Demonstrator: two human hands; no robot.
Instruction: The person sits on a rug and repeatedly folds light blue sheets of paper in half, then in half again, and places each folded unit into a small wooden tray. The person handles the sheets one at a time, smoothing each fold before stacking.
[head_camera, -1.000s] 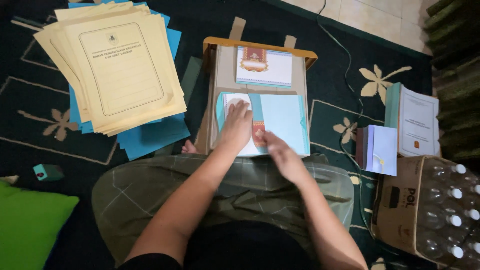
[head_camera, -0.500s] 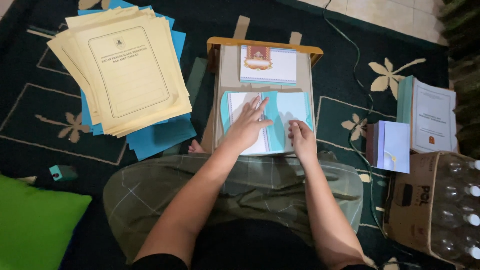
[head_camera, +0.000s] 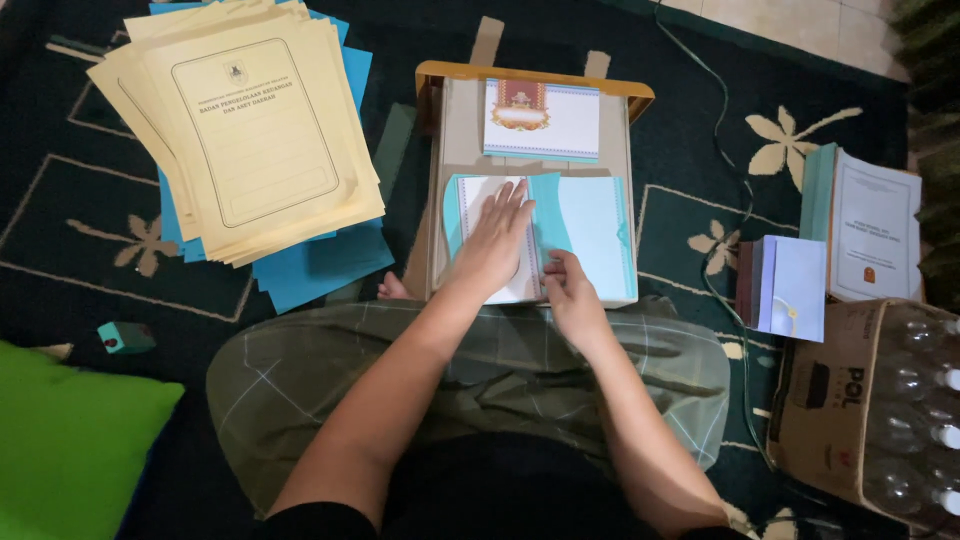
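Note:
A light teal folded card (head_camera: 590, 232) lies open on a small low table (head_camera: 455, 120) in front of my knees. My left hand (head_camera: 497, 240) rests flat, fingers spread, on the white bordered sheet (head_camera: 470, 195) inside the card's left half. My right hand (head_camera: 567, 290) pinches the lower part of the card's middle fold, fingers closed on the paper. A second white card with a red and gold emblem (head_camera: 541, 118) lies farther back on the same table.
A fanned stack of cream sheets (head_camera: 250, 130) over blue sheets (head_camera: 320, 265) lies on the patterned carpet at left. A green cushion (head_camera: 70, 440) is at lower left. At right stand small booklets (head_camera: 790, 285), a larger booklet (head_camera: 872, 228) and a cardboard box of bottles (head_camera: 880, 400).
My right hand has slid from the card's right half to its middle fold, and the teal flap now stands folded over there. The left hand has stayed pressed on the left half.

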